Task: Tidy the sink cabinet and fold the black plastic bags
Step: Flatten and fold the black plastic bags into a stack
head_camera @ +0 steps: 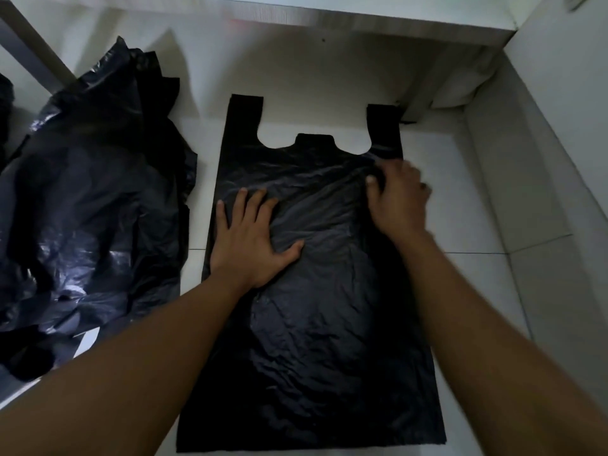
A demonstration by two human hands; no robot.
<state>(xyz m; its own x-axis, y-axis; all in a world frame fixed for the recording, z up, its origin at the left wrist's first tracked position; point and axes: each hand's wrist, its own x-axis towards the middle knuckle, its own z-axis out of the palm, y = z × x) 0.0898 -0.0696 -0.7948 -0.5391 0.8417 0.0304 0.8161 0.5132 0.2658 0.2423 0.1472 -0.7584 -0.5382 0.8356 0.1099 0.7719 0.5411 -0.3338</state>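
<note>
Floor [467,199]: bag [312,340] beneath both hands [253,245] [398,202]

Blocked along the left edge of the floor [460,199] by a heap of black bags [92,199]. Narrow bare strip between that heap and the flat bag [312,340]. Wider bare tile right of the flat bag, up to the wall [543,179]. Bare also beyond the handles [245,120], at the far edge. Upper half of the flat bag taken by the left hand [250,241] and right hand [398,202].
</note>
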